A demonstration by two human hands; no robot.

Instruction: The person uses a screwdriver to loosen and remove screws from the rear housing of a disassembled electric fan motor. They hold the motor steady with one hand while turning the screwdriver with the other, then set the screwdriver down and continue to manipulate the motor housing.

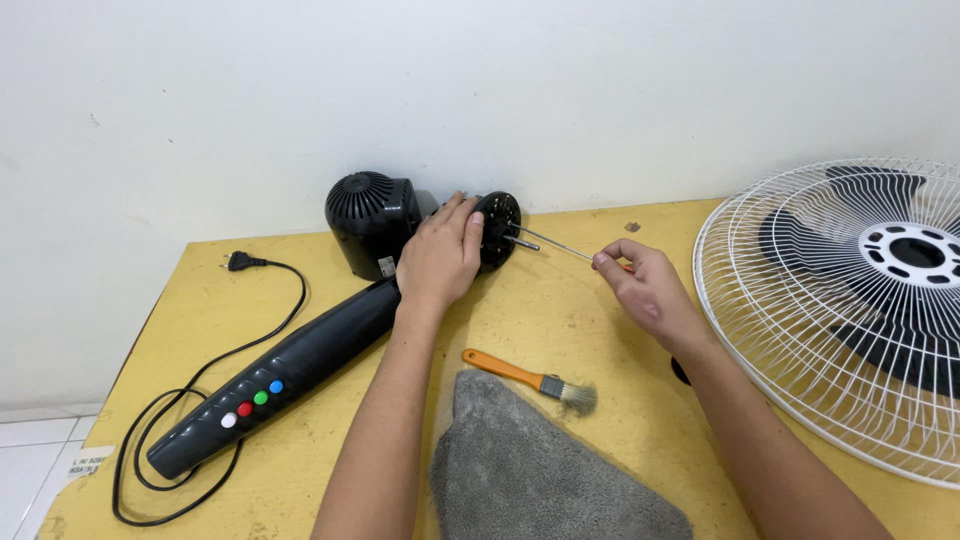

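One fan motor: left hand grips it, right hand pinches one screwdriver beside it; one brush, one cloth nearer.

plain white wall behind yellow table (scuffed top), white tile floor.

There was a single view, from a camera worn on the person's head. It looked down and forward over the yellow tabletop toward the white wall behind it, from close range, about arm's reach. Both forearms entered from the bottom edge, and the tabletop's left edge and a strip of floor showed at the lower left.
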